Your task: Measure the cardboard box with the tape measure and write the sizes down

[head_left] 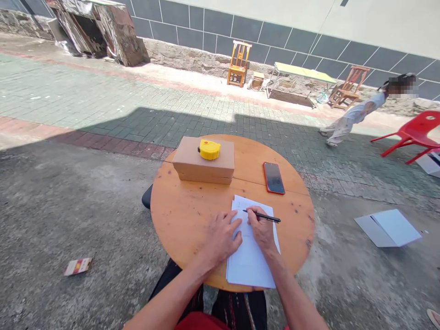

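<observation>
A small stack of white paper (252,261) lies near the front of the round wooden table (185,220). My right hand (261,229) grips a black pen (270,217), its tip at the upper part of the top sheet. Fingers spread, my left hand (222,236) rests flat across the sheet's left edge and the tabletop. Farther back sits a closed brown cardboard box (206,174), with a yellow tape measure (209,150) on its lid. To the right of the box lies a phone (274,178) in a red case, its screen dark.
A white folded card or box (390,228) lies on the ground at right, near a red chair (419,133). A person (357,112) leans forward beyond the table. Wooden chairs and a light green table (302,72) stand along the wall. A small carton (78,266) lies at left.
</observation>
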A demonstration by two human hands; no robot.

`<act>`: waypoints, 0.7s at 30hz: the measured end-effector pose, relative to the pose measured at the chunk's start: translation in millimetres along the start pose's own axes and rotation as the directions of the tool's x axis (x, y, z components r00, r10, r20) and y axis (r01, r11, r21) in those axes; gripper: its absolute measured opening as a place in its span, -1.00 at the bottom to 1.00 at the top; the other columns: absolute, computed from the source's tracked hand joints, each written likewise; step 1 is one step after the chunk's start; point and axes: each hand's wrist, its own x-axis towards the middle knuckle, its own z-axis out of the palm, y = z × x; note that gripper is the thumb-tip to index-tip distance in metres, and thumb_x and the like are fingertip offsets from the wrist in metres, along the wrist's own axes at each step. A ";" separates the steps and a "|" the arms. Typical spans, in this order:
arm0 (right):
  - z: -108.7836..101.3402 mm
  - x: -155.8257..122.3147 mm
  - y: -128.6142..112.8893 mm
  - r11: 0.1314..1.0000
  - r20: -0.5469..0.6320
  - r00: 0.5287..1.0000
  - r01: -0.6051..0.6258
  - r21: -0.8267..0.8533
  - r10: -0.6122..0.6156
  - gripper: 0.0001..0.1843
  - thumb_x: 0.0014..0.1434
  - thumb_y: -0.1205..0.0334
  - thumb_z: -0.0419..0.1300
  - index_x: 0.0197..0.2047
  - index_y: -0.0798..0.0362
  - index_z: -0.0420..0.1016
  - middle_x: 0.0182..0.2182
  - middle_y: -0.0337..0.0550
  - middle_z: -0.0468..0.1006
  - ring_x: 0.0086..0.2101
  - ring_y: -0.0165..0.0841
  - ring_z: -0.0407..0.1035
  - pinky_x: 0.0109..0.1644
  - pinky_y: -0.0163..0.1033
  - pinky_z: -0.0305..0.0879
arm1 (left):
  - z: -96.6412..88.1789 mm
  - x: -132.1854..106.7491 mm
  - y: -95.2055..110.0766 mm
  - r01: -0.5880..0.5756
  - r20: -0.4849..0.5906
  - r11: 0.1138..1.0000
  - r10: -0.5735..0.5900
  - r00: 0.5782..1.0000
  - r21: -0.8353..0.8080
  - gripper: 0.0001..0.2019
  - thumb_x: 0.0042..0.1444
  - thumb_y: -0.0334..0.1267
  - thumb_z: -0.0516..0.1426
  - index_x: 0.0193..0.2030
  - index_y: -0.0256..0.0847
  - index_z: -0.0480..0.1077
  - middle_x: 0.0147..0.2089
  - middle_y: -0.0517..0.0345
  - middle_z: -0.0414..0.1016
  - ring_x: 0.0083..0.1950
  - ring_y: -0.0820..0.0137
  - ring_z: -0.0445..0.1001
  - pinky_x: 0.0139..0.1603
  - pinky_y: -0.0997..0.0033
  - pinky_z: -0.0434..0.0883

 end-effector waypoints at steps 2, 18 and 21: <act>0.1 0.3 -0.3 1.000 0.008 1.000 0.006 -0.018 -0.006 -0.76 0.15 0.08 0.11 -0.34 0.06 0.49 -0.58 -0.26 0.42 -0.51 -0.35 0.29 -0.35 -0.24 0.24 | -0.8 0.5 0.1 0.003 0.005 1.000 -0.003 1.000 -0.004 -0.71 0.10 -0.27 0.16 0.00 -0.05 0.43 0.24 0.14 0.36 0.08 0.13 0.30 0.08 0.07 0.27; 2.1 -0.5 -8.9 0.999 0.025 1.000 -0.004 -0.046 0.005 -0.80 0.14 0.10 0.12 -0.37 0.02 0.48 -0.56 -0.25 0.44 -0.49 -0.32 0.29 -0.37 -0.24 0.22 | -3.2 2.5 -0.4 0.010 0.027 1.000 -0.010 1.000 -0.017 -0.69 0.10 -0.28 0.14 0.01 -0.05 0.42 0.26 0.15 0.34 0.10 0.12 0.29 0.08 0.05 0.28; 2.4 -1.1 -10.8 0.999 0.021 1.000 -0.007 -0.031 0.007 -0.80 0.13 0.10 0.13 -0.38 0.02 0.49 -0.53 -0.24 0.46 -0.47 -0.32 0.29 -0.35 -0.24 0.23 | -3.1 1.6 -0.4 0.008 0.025 1.000 -0.007 1.000 -0.018 -0.70 0.10 -0.29 0.14 0.01 -0.06 0.42 0.25 0.15 0.35 0.09 0.13 0.29 0.08 0.06 0.29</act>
